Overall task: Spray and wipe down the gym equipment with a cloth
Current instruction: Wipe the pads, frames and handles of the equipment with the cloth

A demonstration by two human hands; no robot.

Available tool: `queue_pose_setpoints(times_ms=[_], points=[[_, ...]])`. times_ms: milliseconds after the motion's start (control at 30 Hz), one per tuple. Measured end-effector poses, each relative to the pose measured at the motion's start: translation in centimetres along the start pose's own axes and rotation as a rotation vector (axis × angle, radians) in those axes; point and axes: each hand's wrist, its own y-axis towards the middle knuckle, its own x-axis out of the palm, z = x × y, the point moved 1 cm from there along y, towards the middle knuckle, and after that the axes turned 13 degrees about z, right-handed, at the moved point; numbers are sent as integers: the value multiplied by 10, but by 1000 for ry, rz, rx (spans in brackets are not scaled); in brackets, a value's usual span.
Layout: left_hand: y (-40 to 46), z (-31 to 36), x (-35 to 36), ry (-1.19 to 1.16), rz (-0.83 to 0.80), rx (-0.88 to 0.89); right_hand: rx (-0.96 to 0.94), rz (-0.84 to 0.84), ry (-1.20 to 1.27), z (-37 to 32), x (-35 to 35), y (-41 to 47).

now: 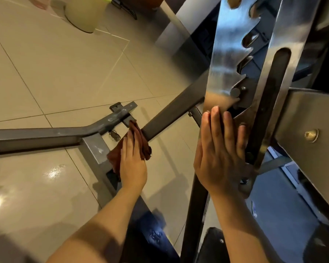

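A dark reddish-brown cloth [139, 143] lies draped over a grey square bar [171, 114] of the gym equipment frame, low near the floor in the middle of the view, where that bar slopes up toward the far right. The left hand [132, 162] lies on top of the cloth, fingers fairly straight and pressing it onto the bar; part of the cloth hangs out to the left below the hand, and whether the thumb grips it underneath cannot be told.

Just left of the cloth, a second grey bar [46, 136] runs off to the left edge and meets a short crosspiece [95, 149] whose paint is scuffed. A small dark object [114, 136] lies on the floor between these bars, too small to make out.

To the right, the right hand [221, 158] rests flat and released, fingers straight and together, against a shiny steel plate [224, 59] with a row of notches cut along its edge. A round pin [235, 92] sits in the lowest notch just above the fingertips. Beyond the plate, a slotted steel bracket [270, 103] and a grey panel with a brass-coloured bolt [311, 135] crowd the right side.

The floor is glossy beige tile [55, 69]. A pale green bin [85, 13] stands far left.
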Motion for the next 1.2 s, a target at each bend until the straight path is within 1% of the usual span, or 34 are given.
queue_pose_setpoints(times_ms=[33, 67, 133, 333, 400, 433, 600, 667, 700, 767, 833, 867, 900, 933, 1000, 1033, 1100, 1133, 1167, 1200], points=[[-3, -6, -3, -8, -24, -57, -2, 1, -2, 0, 0, 0], [-4, -5, -4, -19, -23, -75, -5, 2, -2, -1, 1, -1], [-1, 12, -1, -44, 12, -19, -13, -2, -6, 0, 1, 0], [25, 102, 17, -132, 135, 428, 1, -2, 33, 0, -1, 2], [38, 109, 17, -150, 151, 522, -8, -11, 64, 1, -2, 2], [44, 103, 16, -142, 148, 536, -17, -16, 81, 1, -3, 1], [39, 42, 7, -102, 59, 363, -99, -50, 75, 2, 0, -2], [26, 24, 6, -97, 42, 243, -111, -79, 60, 2, -1, -1], [17, 14, 9, -87, 45, 158, -95, -99, 62, 0, -2, 0], [2, -12, 14, -90, 74, -64, -67, -144, 91, -14, -3, 4], [-10, -42, 16, -137, 80, -337, -121, -200, 123, -31, -1, 5], [-14, -57, 15, -140, 57, -424, -150, -211, 152, -41, 3, 5], [-16, -72, 14, -123, 25, -463, -169, -207, 191, -50, 8, 4], [-17, -84, 11, -103, -12, -469, -183, -214, 232, -62, 14, 1], [-18, -104, 13, -50, -46, -345, -238, -218, 284, -86, 24, -9], [-19, -112, 14, 3, -53, -285, -284, -248, 296, -96, 29, -13], [-21, -113, 19, -21, -8, -269, -346, -357, 338, -107, 36, -16], [-20, -106, 21, -13, -2, -241, -404, -375, 298, -106, 38, -16], [-19, -91, 24, -28, -35, -192, -461, -396, 232, -102, 41, -16], [-19, -75, 25, -37, -57, -127, -489, -400, 220, -99, 46, -17]])
